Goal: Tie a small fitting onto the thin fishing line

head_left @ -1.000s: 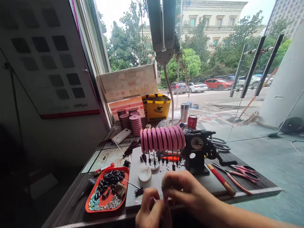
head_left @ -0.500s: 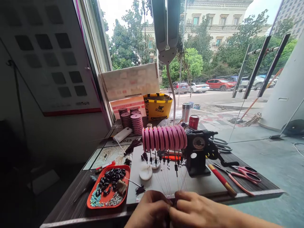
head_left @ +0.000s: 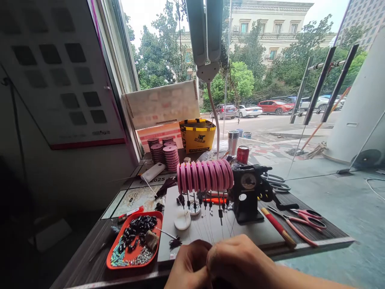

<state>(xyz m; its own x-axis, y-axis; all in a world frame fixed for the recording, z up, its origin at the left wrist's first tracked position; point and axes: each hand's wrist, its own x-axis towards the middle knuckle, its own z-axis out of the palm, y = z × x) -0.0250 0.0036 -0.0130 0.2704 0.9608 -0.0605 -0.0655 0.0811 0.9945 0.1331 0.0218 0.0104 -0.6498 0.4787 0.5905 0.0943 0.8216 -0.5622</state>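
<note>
My left hand [head_left: 188, 267] and my right hand [head_left: 240, 263] are pressed together at the table's near edge, fingers closed in a pinch. Thin clear lines [head_left: 210, 230] run from the pinch up to a row of pink spools [head_left: 205, 176] mounted on a black winding machine [head_left: 249, 194]. Small black weights [head_left: 220, 212] hang on the lines under the spools. What sits between my fingertips is hidden. A grey mat [head_left: 264, 233] lies under the lines.
A red tray [head_left: 134, 241] of black and silver beads sits at the left. Pink scissors [head_left: 306, 218] and a red-handled tool [head_left: 278, 226] lie at the right. Stacked pink spools [head_left: 171, 156], a yellow bag [head_left: 197, 134], two cans and a lamp stand behind.
My hands have drawn back from the mat toward the table's near edge and closed together. The lines are pulled out longer from the spools, and one weight hangs lower.
</note>
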